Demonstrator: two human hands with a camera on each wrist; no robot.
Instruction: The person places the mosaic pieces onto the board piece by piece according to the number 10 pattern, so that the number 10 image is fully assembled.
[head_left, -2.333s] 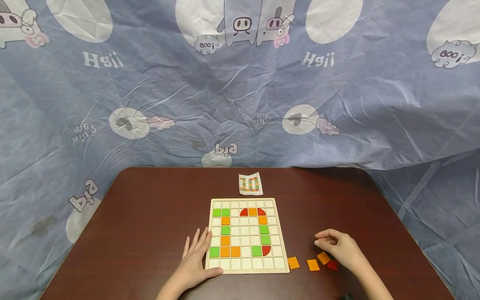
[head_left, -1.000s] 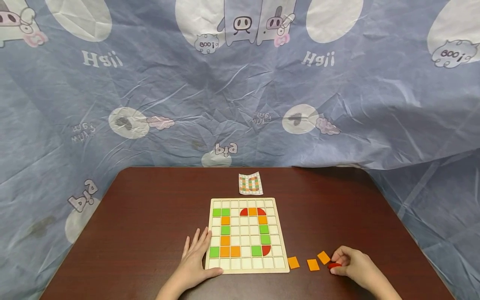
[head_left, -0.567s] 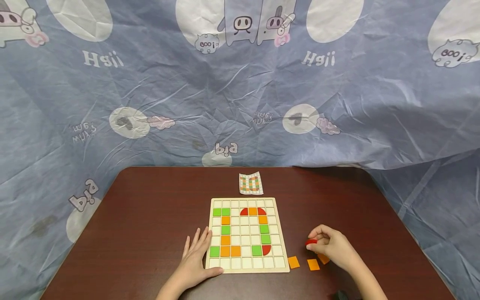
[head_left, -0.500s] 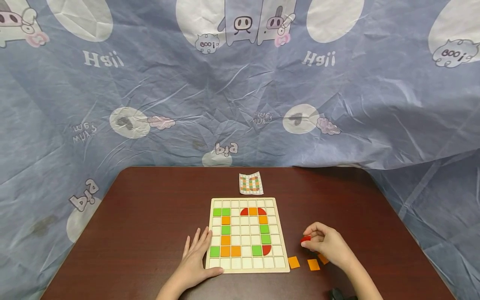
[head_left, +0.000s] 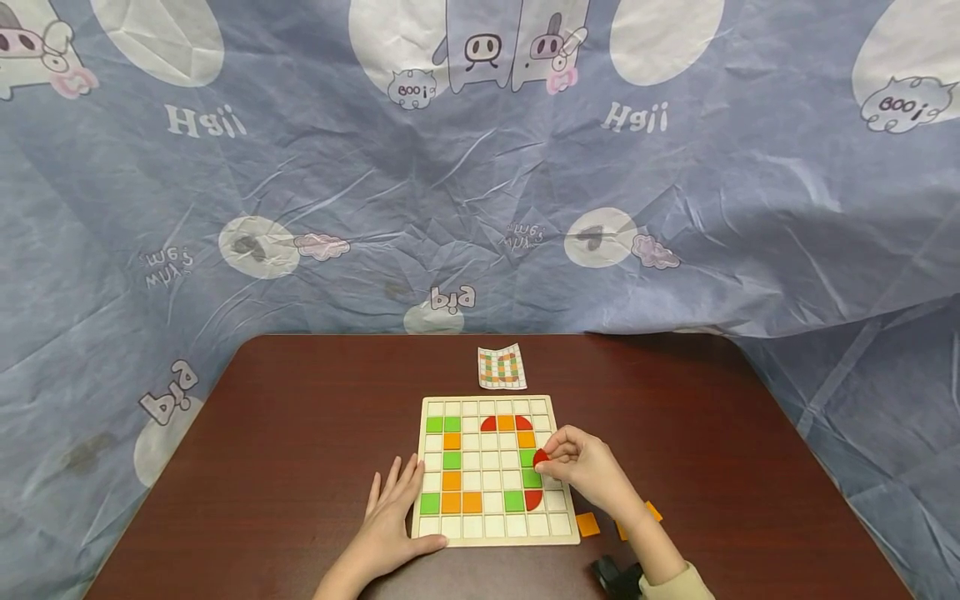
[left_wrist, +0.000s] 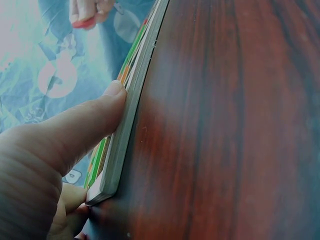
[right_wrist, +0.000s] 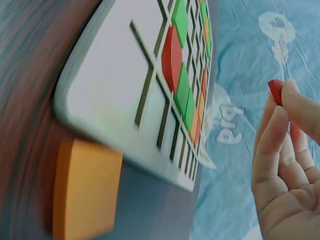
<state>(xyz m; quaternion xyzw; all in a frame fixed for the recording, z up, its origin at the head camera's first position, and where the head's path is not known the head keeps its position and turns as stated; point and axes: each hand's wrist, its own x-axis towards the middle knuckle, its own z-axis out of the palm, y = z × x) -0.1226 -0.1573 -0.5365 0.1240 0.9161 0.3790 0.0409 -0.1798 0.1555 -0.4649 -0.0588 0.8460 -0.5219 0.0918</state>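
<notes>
My right hand pinches a red quarter-circle tile between thumb and fingertips, above the right columns of the pale wooden grid board. In the right wrist view the red tile is held apart from the board. Green and orange squares and three red quarter-circles lie in the board's cells; a red one sits at lower right. My left hand rests at the board's left edge, fingers spread, thumb at the front corner. In the left wrist view the left thumb touches the board's rim.
Loose orange tiles lie right of the board, some partly behind the right forearm. A small paper card with a coloured grid pattern lies beyond the board. A black device is by the right wrist. A printed cloth hangs behind the brown table.
The right hand has picked up the red tile from beside the loose orange tiles and carried it left over the board. The left hand has stayed in place.
</notes>
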